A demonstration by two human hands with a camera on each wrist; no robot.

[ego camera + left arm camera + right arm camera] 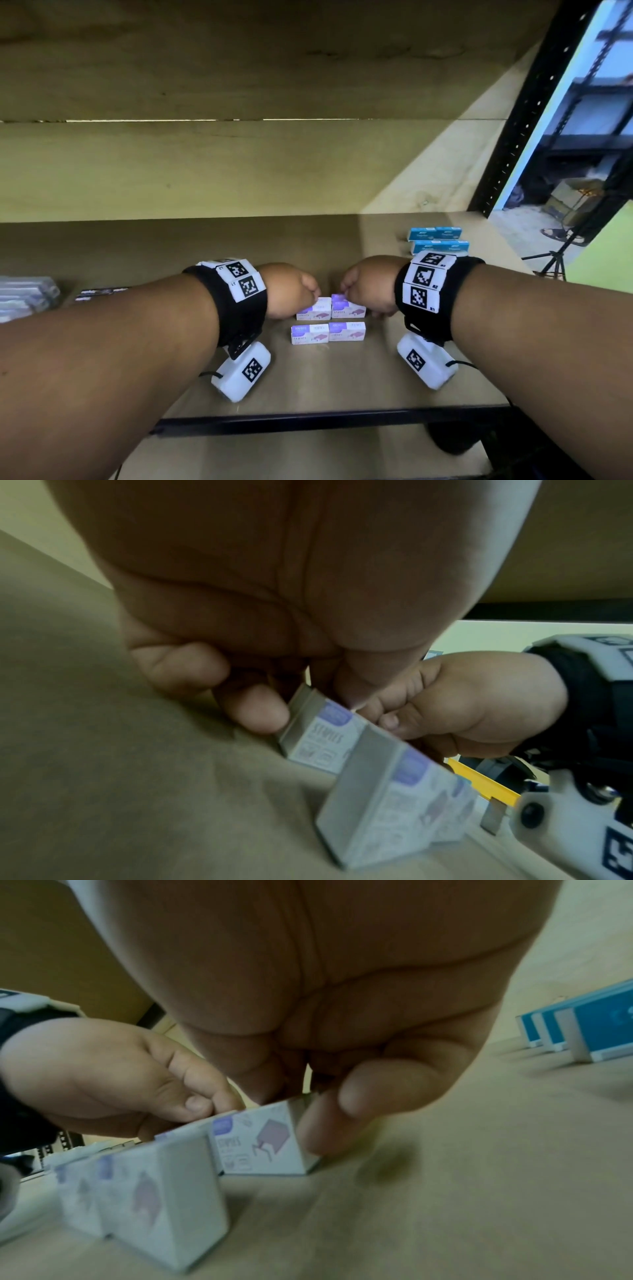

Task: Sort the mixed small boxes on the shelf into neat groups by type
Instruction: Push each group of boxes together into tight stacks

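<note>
We see four white-and-purple staple boxes [329,320] set in a two-by-two block on the wooden shelf [342,377], and both hands work on the far pair. The left hand [291,291] has its fingers curled down on the far left box [313,308]; in the left wrist view a fingertip [260,710] presses that box's outer end while the thumb sits on its top edge, so the hand is clamped on it. The right hand [370,286] mirrors this on the far right box [347,306]: in the right wrist view a finger [322,1123] lies against its outer end and the thumb is on its top, pinching it. The two far boxes touch side by side between the hands. The near pair [327,332] stands just below the knuckles, toward us, untouched by either hand. Beyond the right hand and out to its right sits a group of blue boxes [438,241], well apart from the purple ones. Out past the left forearm, at the shelf's left end, lie dark flat packs [99,293] and some blurred pale ones [27,298] that we cannot identify.
</note>
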